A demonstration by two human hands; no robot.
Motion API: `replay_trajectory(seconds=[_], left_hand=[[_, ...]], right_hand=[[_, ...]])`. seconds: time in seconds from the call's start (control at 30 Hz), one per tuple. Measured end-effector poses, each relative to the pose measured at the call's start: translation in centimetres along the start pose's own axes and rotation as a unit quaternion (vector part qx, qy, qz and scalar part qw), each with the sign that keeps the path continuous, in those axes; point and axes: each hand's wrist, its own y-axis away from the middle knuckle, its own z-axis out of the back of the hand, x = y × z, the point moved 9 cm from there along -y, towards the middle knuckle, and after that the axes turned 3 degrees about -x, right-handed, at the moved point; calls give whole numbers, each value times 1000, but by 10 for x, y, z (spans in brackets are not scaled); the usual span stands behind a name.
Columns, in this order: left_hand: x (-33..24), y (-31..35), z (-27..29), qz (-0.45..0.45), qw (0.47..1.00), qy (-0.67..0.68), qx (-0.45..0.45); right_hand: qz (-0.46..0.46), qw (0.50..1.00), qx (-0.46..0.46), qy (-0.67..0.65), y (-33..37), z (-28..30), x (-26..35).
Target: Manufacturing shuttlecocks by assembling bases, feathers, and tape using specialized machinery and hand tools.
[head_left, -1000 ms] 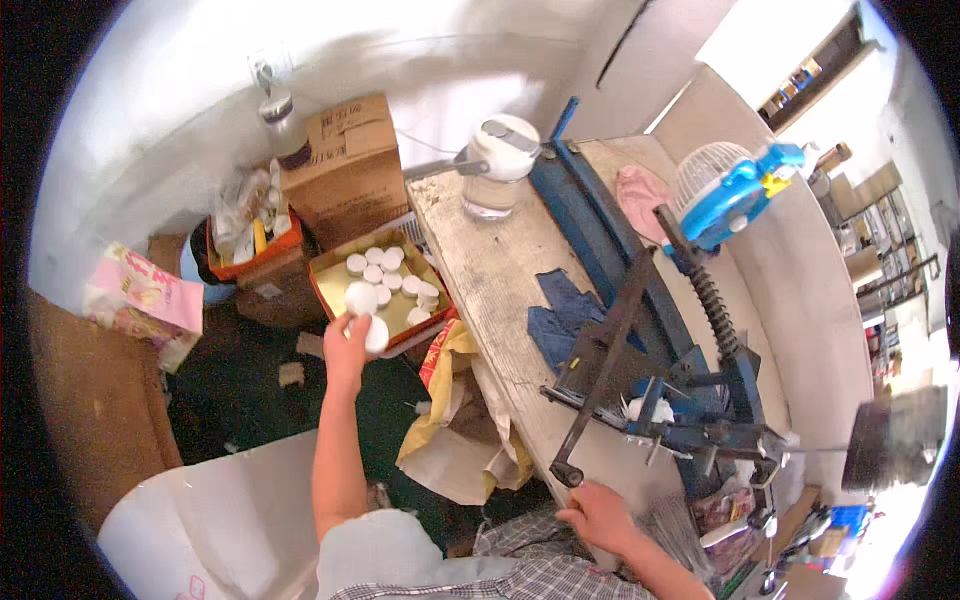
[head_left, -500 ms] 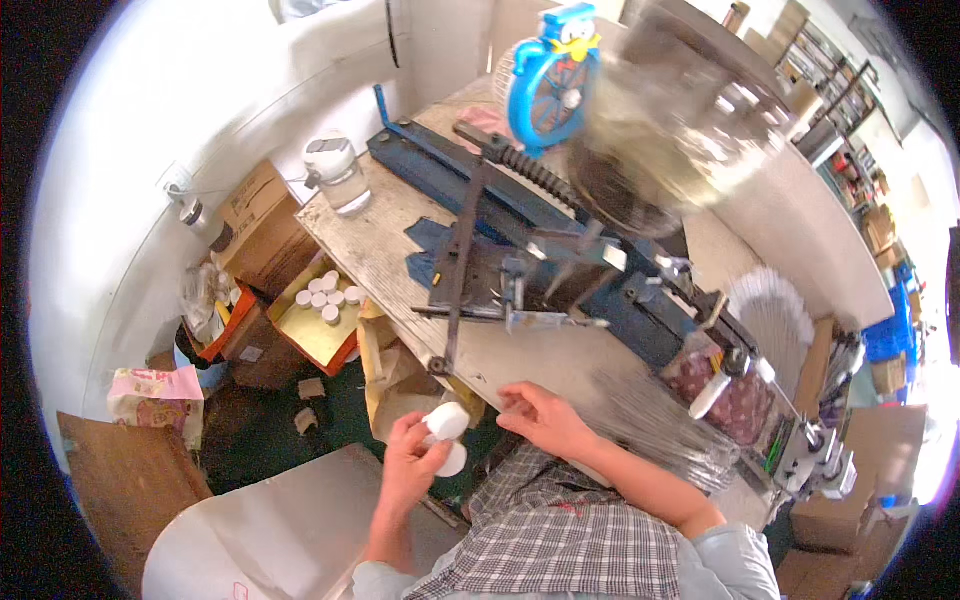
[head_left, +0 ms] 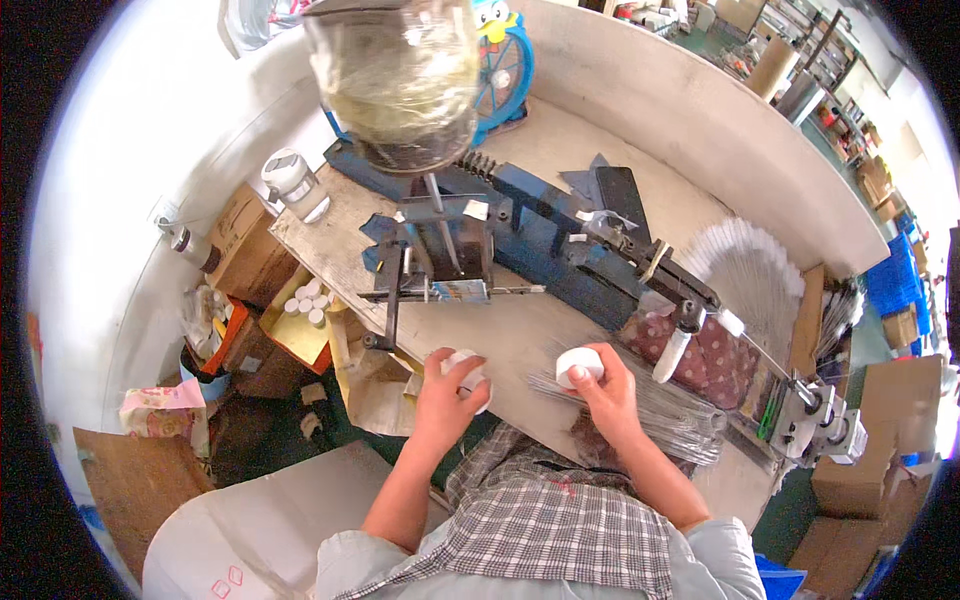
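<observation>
On my left I see the left hand [head_left: 443,393] wrapped around white round plastic caps [head_left: 467,374] at the near edge of the worn wooden workbench [head_left: 520,330]. To its right, my right hand [head_left: 605,392] grips one more white round cap [head_left: 579,364], just beside the bundle of thin metal wires [head_left: 660,410].
</observation>
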Motion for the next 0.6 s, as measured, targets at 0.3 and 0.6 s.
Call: replay_trajectory(seconds=[0.3, 0.6], left_hand=[[-20, -28, -35, -85, 996, -16, -32], [-21, 8, -28, -72, 994, 4, -84]], right_hand=[[42, 935, 203, 286, 50, 16, -8], [55, 964, 124, 230, 33, 49, -35]])
